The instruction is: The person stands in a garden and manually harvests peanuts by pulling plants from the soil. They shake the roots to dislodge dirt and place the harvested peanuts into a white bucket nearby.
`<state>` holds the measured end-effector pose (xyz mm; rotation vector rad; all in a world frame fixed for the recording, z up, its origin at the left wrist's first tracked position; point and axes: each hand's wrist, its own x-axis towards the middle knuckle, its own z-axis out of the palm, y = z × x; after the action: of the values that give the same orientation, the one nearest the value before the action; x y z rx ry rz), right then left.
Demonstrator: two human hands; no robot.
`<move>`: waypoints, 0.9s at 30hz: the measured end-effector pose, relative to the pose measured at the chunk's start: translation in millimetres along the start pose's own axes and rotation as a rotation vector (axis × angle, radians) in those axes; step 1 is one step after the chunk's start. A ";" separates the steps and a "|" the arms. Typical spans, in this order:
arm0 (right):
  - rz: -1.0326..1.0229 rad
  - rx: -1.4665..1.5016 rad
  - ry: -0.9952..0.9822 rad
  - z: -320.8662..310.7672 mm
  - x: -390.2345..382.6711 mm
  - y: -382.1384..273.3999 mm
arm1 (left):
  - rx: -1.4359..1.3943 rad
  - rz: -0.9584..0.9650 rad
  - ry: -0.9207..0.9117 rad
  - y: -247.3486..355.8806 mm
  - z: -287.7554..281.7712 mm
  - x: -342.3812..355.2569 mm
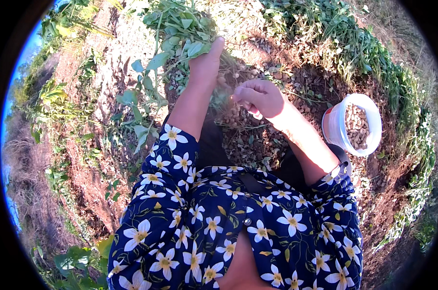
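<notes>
My left hand (208, 60) is closed round the stems of an uprooted peanut plant (181, 33). Its green leaves spread up and to the left past my fist, while the pale roots and several pods hang on the right below it. Close to those roots, my right hand (263, 97) is pinched, thumb against fingers. What its fingertips hold is too small and blurred to make out. To the right of that forearm, a white plastic bucket (342, 108), tilted in the view, has many picked peanuts (358, 126) in it.
A long heap of pulled green plants (373, 53) curves along the far right and down past the bucket. Reddish soil (272, 150) strewn with dry leaves lies in front of me. More leafy plants (54, 96) grow at the left.
</notes>
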<state>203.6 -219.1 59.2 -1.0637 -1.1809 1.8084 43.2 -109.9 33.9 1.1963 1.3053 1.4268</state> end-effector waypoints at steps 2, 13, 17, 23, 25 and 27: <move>0.005 -0.063 -0.028 -3.7 5.3 1.7 | 0.152 -0.042 0.056 0.5 3.2 9.2; -0.166 0.358 0.387 -52.6 27.6 -8.9 | -0.262 -0.387 -0.272 -2.9 -8.5 32.7; -0.218 -0.151 0.345 -27.1 47.9 -3.7 | -0.395 -0.367 -0.411 -34.3 -7.5 38.4; -0.150 -0.278 0.383 -23.0 64.0 7.4 | -0.146 -0.065 -0.648 -29.1 -17.7 35.8; -0.212 -0.364 0.482 -26.1 68.7 5.9 | -0.066 -0.221 -0.611 -16.7 -16.7 39.8; -0.194 -0.249 0.501 -29.4 69.6 -6.4 | 0.009 -0.312 -0.578 -3.9 -18.2 44.1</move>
<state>203.1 -145.5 40.8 -1.3891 -1.1618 1.1710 16.9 -69.9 34.7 1.2259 1.0288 0.7702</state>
